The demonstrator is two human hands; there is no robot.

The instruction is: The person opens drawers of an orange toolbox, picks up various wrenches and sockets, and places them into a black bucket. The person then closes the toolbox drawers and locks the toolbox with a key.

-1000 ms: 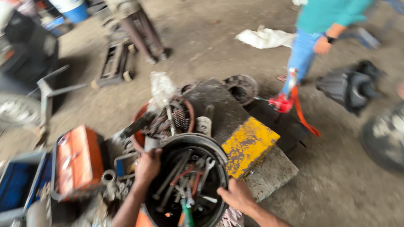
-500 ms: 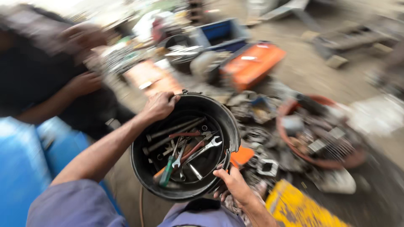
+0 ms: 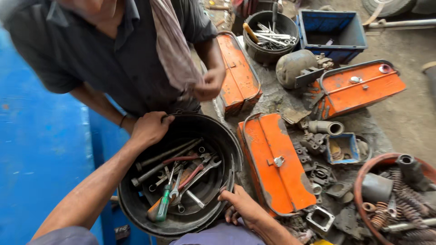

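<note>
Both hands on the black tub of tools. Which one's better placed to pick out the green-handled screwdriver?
Probably the right hand: it grips the near rim of the black tub, closer to the green-handled screwdriver. The left hand holds the far rim.

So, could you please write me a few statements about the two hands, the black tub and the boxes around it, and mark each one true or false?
1. The left hand grips the far rim of the black tub. True.
2. The right hand lies inside the blue crate. False: it grips the tub's near right rim.
3. A green-handled screwdriver lies in the tub among wrenches. True.
4. The orange toolbox right of the tub stands open. False: its lid is shut.
5. A second tub of tools stands beside the blue crate. True.
</note>
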